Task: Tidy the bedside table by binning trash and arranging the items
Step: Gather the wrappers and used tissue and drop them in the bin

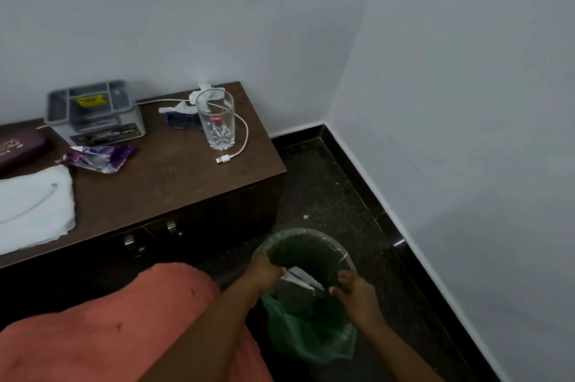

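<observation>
**Both hands on bin liner; trash lying on table**

Your left hand (pixel 266 271) is curled over the near-left rim of the green liner (pixel 311 338). Your right hand (pixel 354 293) pinches the liner's right edge. The bin (pixel 343 252) stands on the floor just beside the bedside table (pixel 174 188). White paper (pixel 301 277) lies inside the bin, between your hands. On the table, nearest first: white cloth (pixel 34 210), purple wrapper (pixel 99 157), cable (pixel 241 132), glass (pixel 216 120), crumpled tissue (pixel 199 97) behind the glass, grey box (pixel 93 114) at the back.

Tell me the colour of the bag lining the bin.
The bag is see-through green, seen best in the head view.
</observation>
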`<state>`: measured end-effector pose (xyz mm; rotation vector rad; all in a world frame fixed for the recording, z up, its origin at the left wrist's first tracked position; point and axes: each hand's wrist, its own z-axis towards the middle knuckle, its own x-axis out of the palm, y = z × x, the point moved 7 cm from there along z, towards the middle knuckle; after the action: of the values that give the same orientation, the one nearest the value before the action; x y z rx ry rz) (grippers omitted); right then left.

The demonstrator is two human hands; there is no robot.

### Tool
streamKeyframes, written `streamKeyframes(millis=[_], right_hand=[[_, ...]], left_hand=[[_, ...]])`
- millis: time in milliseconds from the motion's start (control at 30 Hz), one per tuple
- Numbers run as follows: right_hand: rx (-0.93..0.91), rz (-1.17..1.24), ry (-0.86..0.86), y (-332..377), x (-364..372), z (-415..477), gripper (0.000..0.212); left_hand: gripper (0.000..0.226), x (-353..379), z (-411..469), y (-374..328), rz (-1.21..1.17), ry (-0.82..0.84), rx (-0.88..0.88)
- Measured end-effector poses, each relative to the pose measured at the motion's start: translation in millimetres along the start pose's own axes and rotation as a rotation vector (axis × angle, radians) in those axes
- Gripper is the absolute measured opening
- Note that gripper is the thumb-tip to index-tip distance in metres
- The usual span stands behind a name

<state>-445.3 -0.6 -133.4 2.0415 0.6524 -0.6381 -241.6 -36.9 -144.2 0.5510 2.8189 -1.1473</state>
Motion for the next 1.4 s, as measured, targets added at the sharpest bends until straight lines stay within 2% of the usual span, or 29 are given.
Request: streamKeyframes(millis=[100, 200, 333, 467, 567, 667, 833, 1067, 1267, 1400], right_hand=[[-0.008, -0.018, -0.031, 4, 1, 6, 0.033], [-0.044, 0.054, -0.044, 30, 4, 12, 0.033], [-0.16, 0.197, 0.023, 96, 18, 10, 0.03], [-0.272, 0.279, 0.17, 176, 48, 2, 0.029], [-0.353, 0.363, 0.223, 236, 75, 0, 0.029], [-0.359, 0.497, 0.283, 288, 106, 3, 0.032], [-0.257, 0.645, 0.378, 353, 170, 19, 0.043], [-0.22, 0.583, 0.487, 398, 219, 34, 0.061], [-0.257, 0.622, 0.576, 410, 244, 43, 0.064], [-0.245, 0.668, 0.554, 414, 237, 44, 0.06]], left_hand=[[0.061, -14, 0, 0, -0.063, -0.106, -0.067], [0.082, -36, 2, -9, -0.388, -0.204, -0.071], [0.066, -108, -24, -27, -0.746, -0.414, 0.085], [0.051, -209, -58, -19, -0.841, -0.658, 0.23], [0.049, -280, -76, -8, -0.752, -0.8, 0.283], [0.047, -342, -80, -3, -0.608, -0.878, 0.284], [0.047, -409, -53, -2, -0.483, -0.861, 0.24], [0.035, -427, -18, -4, -0.42, -0.697, 0.18], [0.038, -420, -9, -19, 0.018, -0.661, 0.243], [0.045, -415, -11, -24, 0.185, -0.679, 0.26]])
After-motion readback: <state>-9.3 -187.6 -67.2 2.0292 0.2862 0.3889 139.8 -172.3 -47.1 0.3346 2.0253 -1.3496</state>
